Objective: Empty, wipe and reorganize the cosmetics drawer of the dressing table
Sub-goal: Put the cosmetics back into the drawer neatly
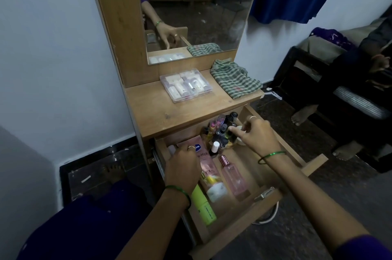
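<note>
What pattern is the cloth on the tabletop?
Green-and-white checked cloth, seen clearly in the head view.

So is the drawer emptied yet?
No, still full. The open drawer holds a pink bottle, a green tube and a cluster of small bottles. Both hands are inside it.

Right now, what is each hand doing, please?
Left hand: in the drawer on the pink tube; grip cannot be told.
Right hand: fingers among the small bottles; grip cannot be told.

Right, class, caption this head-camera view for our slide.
Both hands reach into the open cosmetics drawer; checked cloth waits on the dressing table.
</note>
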